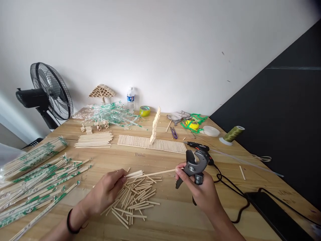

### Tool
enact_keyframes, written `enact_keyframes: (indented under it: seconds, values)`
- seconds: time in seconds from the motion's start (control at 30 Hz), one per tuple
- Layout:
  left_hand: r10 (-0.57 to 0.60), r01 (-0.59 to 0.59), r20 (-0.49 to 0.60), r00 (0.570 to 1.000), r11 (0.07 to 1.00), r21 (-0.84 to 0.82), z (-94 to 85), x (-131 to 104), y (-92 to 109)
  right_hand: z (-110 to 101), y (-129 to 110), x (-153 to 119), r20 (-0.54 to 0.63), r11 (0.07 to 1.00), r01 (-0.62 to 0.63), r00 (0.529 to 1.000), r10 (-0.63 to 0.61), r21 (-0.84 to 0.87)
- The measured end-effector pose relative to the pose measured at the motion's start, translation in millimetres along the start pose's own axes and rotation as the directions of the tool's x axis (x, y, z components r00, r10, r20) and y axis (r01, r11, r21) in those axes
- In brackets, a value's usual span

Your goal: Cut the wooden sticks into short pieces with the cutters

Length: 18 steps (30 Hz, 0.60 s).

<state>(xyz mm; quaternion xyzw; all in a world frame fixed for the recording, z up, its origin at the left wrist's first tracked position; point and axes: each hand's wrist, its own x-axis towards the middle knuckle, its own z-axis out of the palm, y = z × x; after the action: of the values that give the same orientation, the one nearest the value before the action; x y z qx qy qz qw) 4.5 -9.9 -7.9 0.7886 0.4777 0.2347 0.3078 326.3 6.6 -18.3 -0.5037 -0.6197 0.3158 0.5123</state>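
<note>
My left hand [107, 187] is closed in a pinch on a few wooden sticks [135, 174], just above a loose pile of short cut chopstick pieces [135, 197]. In my right hand [207, 192] is a dark grey ratchet pipe cutter [193, 167], its curved jaw pointing up and away. The thumb and finger of that hand also pinch one end of a long chopstick [162, 172]. This chopstick spans the gap toward my left hand, its other end reaching the sticks there. Nothing sits in the cutter's jaw.
Wrapped chopsticks [37, 180] lie left, with bare ones [94, 139] behind. A stick panel [132, 141] bears an upright stick piece [154, 125]. A glue gun [198, 146], snips [173, 133], thread spool [233, 135] and black power strip [278, 214] are right. A fan [51, 90] stands left.
</note>
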Motion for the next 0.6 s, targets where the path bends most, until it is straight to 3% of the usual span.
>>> enact_keyframes:
  seconds: [0.6]
  values:
    - [0.015,-0.015,0.006,1.0,0.989,0.146,2.6,-1.7,9.5,8.6,-6.2,-5.1,-0.111,0.997,0.022,0.993,-0.029,-0.07]
